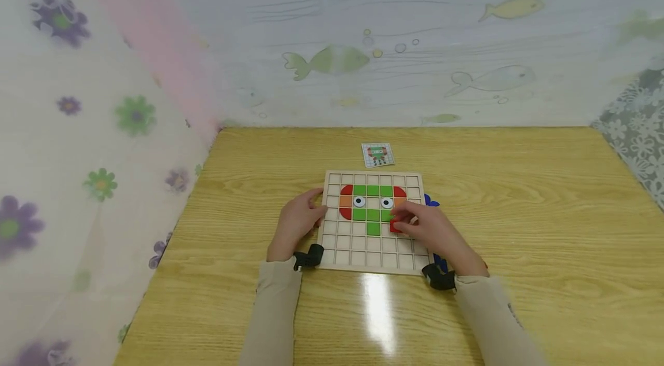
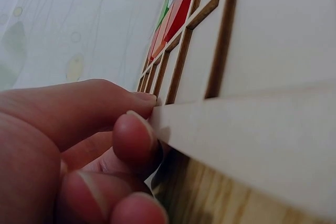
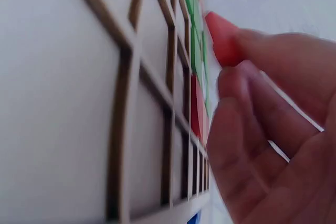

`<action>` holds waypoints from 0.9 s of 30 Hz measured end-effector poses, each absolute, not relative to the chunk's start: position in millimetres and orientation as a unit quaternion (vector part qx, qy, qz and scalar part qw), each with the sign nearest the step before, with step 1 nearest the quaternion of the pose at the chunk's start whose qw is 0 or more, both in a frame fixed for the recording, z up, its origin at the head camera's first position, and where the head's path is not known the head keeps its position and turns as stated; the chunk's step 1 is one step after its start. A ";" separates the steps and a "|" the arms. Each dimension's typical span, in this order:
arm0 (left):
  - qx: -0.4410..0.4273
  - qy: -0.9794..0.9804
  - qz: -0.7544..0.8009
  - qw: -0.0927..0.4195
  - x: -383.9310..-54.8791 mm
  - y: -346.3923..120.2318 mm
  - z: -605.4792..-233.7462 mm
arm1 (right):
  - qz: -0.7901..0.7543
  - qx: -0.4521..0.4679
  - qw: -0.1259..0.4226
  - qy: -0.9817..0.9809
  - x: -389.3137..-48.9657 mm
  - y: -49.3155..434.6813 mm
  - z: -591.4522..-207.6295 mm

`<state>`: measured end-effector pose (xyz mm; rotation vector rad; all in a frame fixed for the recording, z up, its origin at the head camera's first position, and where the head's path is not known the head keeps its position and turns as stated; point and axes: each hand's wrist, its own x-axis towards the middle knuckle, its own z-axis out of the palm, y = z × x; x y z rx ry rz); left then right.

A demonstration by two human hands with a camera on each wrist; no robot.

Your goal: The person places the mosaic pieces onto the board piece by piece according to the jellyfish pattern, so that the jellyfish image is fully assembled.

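Observation:
A square wooden grid board (image 1: 358, 260) lies on the table. Set in its cells are green square tiles (image 1: 373, 229), orange tiles, red tiles with a rounded corner (image 1: 346, 214) and two round eye pieces (image 1: 359, 202). My left hand (image 1: 294, 223) holds the board's left edge, one fingertip at the rim and other fingers curled beside it. Between thumb and fingertips, my right hand (image 1: 434, 230) pinches a small red tile (image 1: 395, 226) over the cells right of the lowest green one. The right wrist view shows this red tile (image 3: 223, 38) tilted above the board's surface.
Behind the board lies a small picture card (image 1: 377, 155) with a gridded green-and-red figure. Blue pieces (image 1: 430, 200) lie along the board's right side, partly hidden by the right arm. Patterned walls border the table (image 1: 519, 181) at the back and left.

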<state>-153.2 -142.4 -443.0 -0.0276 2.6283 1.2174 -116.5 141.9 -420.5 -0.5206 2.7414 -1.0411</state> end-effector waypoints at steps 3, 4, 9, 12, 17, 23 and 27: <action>-0.011 0.902 0.414 0.122 -152.5 -142.5 -442.4 | -0.344 -0.171 0.074 0.920 -114.9 136.1 -419.9; -0.010 0.903 0.412 0.122 -152.4 -142.4 -442.4 | -0.344 -0.169 0.073 0.921 -114.3 134.7 -419.9; 0.002 0.908 0.403 0.117 -153.1 -141.9 -442.8 | -0.335 -0.171 0.073 0.924 -112.6 129.2 -422.6; 0.012 0.910 0.398 0.115 -154.2 -142.0 -443.4 | -0.320 -0.169 0.071 0.930 -111.8 126.2 -423.2; 0.008 0.912 0.391 0.120 -155.1 -142.0 -443.3 | -0.287 -0.158 0.059 0.943 -110.9 119.5 -422.1; 0.004 0.913 0.390 0.119 -155.2 -142.0 -440.2 | -0.273 -0.147 0.052 0.949 -110.0 112.3 -420.4; 0.004 0.913 0.389 0.119 -155.0 -141.5 -440.3 | -0.250 -0.158 0.044 0.954 -108.6 111.7 -420.9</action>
